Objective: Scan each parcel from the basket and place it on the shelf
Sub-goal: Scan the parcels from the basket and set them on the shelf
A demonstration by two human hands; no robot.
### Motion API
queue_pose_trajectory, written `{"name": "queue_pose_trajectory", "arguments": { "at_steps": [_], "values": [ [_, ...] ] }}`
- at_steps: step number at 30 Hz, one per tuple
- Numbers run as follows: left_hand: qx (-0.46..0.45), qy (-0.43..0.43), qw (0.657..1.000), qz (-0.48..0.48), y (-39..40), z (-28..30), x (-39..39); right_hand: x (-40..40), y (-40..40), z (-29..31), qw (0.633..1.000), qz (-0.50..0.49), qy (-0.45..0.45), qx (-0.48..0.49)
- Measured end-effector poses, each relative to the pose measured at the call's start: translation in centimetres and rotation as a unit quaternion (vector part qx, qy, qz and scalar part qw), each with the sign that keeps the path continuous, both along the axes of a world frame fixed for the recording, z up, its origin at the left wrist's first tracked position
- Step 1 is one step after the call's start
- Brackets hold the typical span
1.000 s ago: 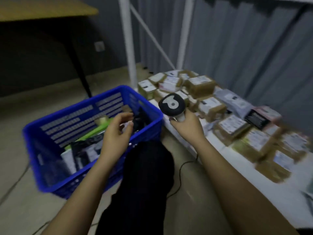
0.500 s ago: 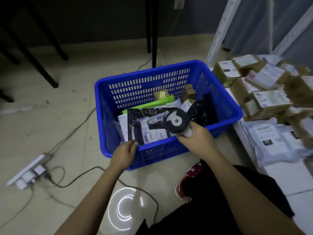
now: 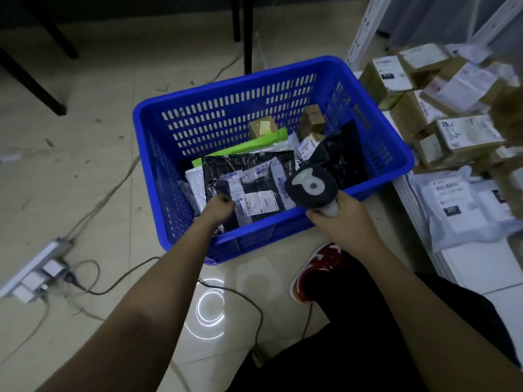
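— What differs from half a second ago?

— From my remote seat I log one change of note. The left hand [image 3: 218, 206], which rested on the near rim of the blue basket [image 3: 285, 72], is now over the rim and inside it, fingers curled onto the near left corner of the black parcel [image 3: 249, 179]. I cannot tell whether it grips the parcel yet or only touches it. The right hand [image 3: 342, 219] is where it was, wrapped round the pale handle of the scanner [image 3: 311, 186], whose dark head sits above the basket's near edge. The basket itself has not shifted.

— And the parcel?

— A flat black glossy mailer, lying on top of the pile in the basket's near half, with white shipping labels across its face and a barcode near the left hand. A green parcel [image 3: 254, 144] pokes out from under its far edge; two small brown boxes [image 3: 311, 118] lie against the far wall.

— The shelf?

— The white shelf [image 3: 481, 267] stands just right of the basket, loaded with brown cartons [image 3: 464, 137] and grey mailers [image 3: 458, 205]. A power strip [image 3: 36, 273] lies on the floor, left.
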State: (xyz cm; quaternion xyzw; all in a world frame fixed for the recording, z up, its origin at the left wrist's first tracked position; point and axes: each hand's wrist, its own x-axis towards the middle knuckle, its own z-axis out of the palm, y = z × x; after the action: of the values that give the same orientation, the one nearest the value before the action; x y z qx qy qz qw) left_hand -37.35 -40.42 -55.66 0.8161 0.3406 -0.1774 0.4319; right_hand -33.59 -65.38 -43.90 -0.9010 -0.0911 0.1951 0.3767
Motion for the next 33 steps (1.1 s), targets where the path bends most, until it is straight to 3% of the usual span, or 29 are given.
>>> {"name": "queue_pose_trajectory", "arguments": {
  "at_steps": [5,10,14,16,19,23,27,33],
  "values": [
    [-0.077,0.039,0.996,0.030,1.0,-3.9,1.4,0.7,0.8,-0.5,1.000,0.006,0.002,0.020],
    [-0.080,0.074,0.987,0.118,6.4,-18.9,3.1,1.9,0.6,-1.2,1.000,-0.014,0.012,0.024],
    [-0.038,0.059,0.981,0.183,3.3,-10.2,3.5,2.8,0.5,-1.7,0.999,-0.037,0.014,0.018],
    [-0.002,0.059,0.982,0.181,2.7,-9.4,3.8,3.2,0.8,-1.8,0.999,-0.041,0.017,0.024],
    [-0.053,0.017,0.980,0.189,2.2,-9.3,4.1,3.5,1.1,-1.6,0.998,-0.043,0.020,0.032],
    [-0.134,0.018,0.983,0.127,1.5,-9.6,4.3,3.6,1.4,-1.8,0.999,-0.038,0.011,0.027],
    [-0.113,0.004,0.990,0.087,0.9,-9.2,4.6,3.5,1.3,-2.0,0.998,-0.037,0.027,0.035],
    [-0.047,-0.157,0.980,0.111,0.5,-4.8,5.2,3.7,0.7,-1.8,0.997,-0.057,0.028,0.038]
  ]
}}
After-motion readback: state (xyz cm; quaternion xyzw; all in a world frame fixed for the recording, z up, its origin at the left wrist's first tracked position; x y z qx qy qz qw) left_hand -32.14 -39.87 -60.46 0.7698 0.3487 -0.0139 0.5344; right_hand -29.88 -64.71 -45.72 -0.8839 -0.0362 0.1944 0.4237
